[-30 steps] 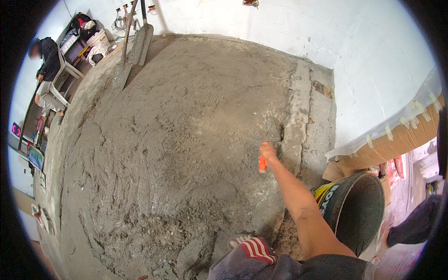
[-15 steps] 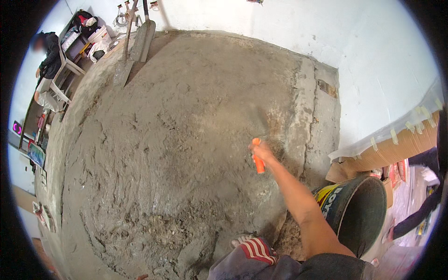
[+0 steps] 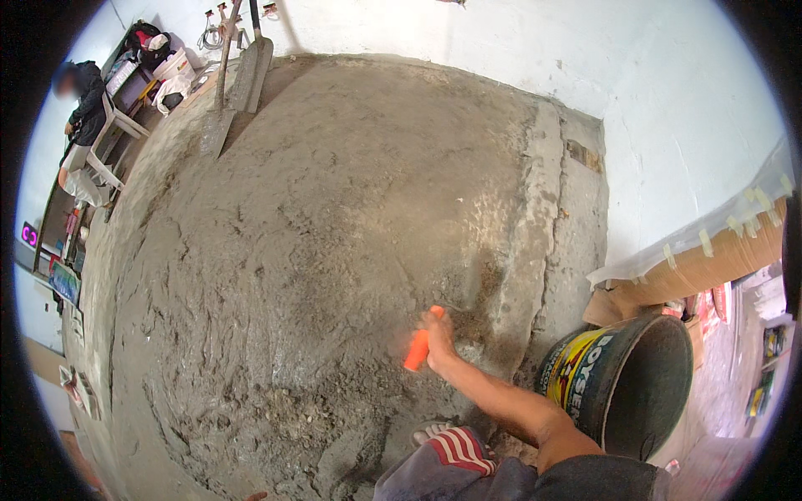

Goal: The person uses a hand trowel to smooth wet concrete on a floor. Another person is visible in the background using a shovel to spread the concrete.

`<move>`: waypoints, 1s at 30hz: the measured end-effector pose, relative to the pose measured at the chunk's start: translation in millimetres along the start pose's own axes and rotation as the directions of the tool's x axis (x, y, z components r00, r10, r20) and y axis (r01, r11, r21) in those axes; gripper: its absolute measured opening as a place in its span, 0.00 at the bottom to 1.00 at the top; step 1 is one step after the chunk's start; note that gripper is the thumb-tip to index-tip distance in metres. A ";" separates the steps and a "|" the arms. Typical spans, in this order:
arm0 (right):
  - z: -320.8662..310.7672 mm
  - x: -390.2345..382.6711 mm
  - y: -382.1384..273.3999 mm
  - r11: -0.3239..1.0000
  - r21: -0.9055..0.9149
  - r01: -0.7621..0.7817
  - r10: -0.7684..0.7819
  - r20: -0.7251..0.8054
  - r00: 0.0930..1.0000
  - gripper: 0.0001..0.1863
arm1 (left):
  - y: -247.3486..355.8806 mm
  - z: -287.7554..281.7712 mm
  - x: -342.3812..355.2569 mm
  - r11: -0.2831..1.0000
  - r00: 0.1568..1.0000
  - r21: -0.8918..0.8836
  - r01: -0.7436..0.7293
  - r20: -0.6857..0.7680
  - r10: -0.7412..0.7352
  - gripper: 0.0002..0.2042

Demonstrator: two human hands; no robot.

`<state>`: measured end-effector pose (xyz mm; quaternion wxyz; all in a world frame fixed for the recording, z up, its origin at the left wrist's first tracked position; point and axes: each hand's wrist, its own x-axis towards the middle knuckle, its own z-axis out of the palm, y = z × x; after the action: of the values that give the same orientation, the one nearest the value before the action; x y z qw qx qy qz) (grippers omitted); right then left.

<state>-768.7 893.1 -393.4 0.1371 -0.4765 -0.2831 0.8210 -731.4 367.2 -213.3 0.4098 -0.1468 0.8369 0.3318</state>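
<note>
An orange-handled trowel (image 3: 418,347) sits low and right of centre in the view, its blade hidden against the wet mortar, just left of a raised ridge. The right hand (image 3: 440,341) is wrapped tightly around that handle, fingers fully curled, the bare forearm reaching in from the lower right. The left hand does not show.

Under the tool spreads a wide floor of fresh grey cement (image 3: 334,217), rough and streaked, lumpy and gravelly toward the lower edge. A smoother, paler ridge (image 3: 535,234) runs up the right side toward the white wall (image 3: 668,92).

To the right of the arm stands a large black bucket (image 3: 635,384) with a yellow label; its inside looks dark, and the contents cannot be told.

Far back on the left, two shovels (image 3: 238,75) lean near the wall. A person (image 3: 83,100) sits on a white chair at the far left edge.
</note>
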 end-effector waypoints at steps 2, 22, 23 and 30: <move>-11.3 12.8 5.9 0.990 0.133 0.055 -0.047 -0.062 0.997 0.13 | -0.7 1.2 2.3 1.000 1.000 -0.012 0.011 0.006 -0.011 0.22; 31.9 40.3 -23.0 0.880 0.474 -0.025 0.095 -0.123 0.988 0.11 | 2.9 -1.9 -2.5 0.999 0.999 -0.012 -0.036 0.008 0.036 0.23; 40.7 50.7 -26.8 0.865 0.501 -0.006 0.092 -0.146 0.985 0.11 | 0.2 -2.7 -1.9 0.999 0.999 -0.003 -0.041 0.015 0.041 0.23; 21.9 13.6 -19.5 0.987 0.142 -0.079 0.081 -0.015 0.997 0.15 | -13.2 -6.2 -7.5 0.998 0.999 -0.025 -0.049 -0.002 0.049 0.23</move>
<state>-795.3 908.1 -382.9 0.1403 -0.4852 -0.2036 0.8387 -723.5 353.1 -210.4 0.3993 -0.1314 0.8363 0.3520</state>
